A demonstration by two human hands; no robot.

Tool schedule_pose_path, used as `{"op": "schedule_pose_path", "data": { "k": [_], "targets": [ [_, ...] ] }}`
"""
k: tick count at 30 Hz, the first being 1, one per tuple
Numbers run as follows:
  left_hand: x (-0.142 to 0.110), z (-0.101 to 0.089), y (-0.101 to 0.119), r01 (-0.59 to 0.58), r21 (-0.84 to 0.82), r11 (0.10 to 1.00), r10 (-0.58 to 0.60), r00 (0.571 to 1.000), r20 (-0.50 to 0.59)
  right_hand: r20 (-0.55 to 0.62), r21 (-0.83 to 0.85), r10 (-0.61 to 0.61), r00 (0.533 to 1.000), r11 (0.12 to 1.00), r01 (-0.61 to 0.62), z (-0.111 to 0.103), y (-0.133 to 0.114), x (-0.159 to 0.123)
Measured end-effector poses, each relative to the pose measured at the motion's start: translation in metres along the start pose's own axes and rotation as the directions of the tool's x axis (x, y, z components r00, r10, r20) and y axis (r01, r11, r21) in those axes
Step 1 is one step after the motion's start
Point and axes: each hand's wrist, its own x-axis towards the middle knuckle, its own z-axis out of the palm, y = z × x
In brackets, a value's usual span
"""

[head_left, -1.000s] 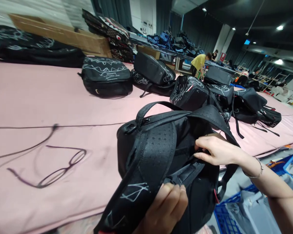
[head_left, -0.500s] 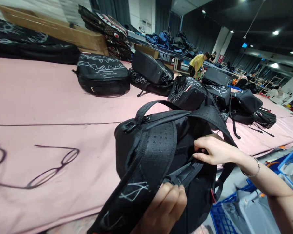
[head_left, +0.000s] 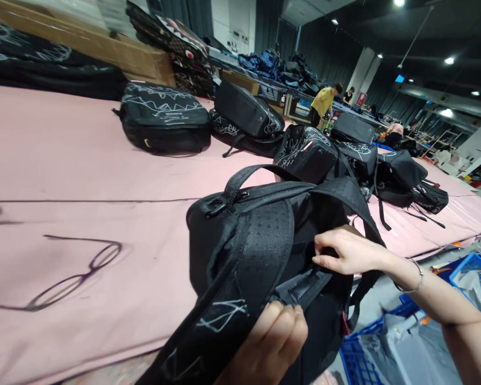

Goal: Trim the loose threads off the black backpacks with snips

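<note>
A black backpack (head_left: 260, 235) stands on the near edge of the pink table, its shoulder straps and back panel turned towards me. My left hand (head_left: 274, 342) has its fingers curled around the lower end of a flat grey-black band (head_left: 304, 286) on the back panel. At the band's upper end my right hand (head_left: 344, 248) is closed in a pinch, thumb against forefinger. The exact bit of fabric between those fingertips is hidden. One shoulder strap (head_left: 344, 187) arches over behind my right hand. White scribbled lines show on the bag's side near my left hand.
Eyeglasses (head_left: 84, 275) lie on the pink table (head_left: 64, 144). Several black backpacks (head_left: 166, 120) rest along its far side, near a cardboard box (head_left: 144, 59). Blue crates (head_left: 361, 355) with grey material stand on the floor at right. A person in yellow (head_left: 323, 101) bends over another table.
My right hand has shifted very slightly left along with the view. My left hand keeps its grip, and the backpack looks almost unchanged.
</note>
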Motion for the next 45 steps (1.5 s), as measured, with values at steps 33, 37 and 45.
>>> {"op": "schedule_pose_path", "data": {
  "k": [33,37,45],
  "targets": [
    [0.129,-0.013,-0.047,0.274,-0.14,0.952,-0.067,0.628,0.775,-0.314,-0.366,-0.585,0.748,0.802,0.473,0.037,0.009,-0.012],
    [0.128,-0.012,-0.041,0.231,-0.079,0.97,-0.093,0.647,0.757,-0.383,-0.345,-0.563,0.733,0.823,0.452,0.042,0.011,-0.013],
    [0.106,-0.008,-0.034,0.29,-0.095,0.952,-0.187,0.802,0.567,-0.411,-0.018,-0.388,0.825,0.908,0.418,0.033,0.009,-0.015]
  ]
}}
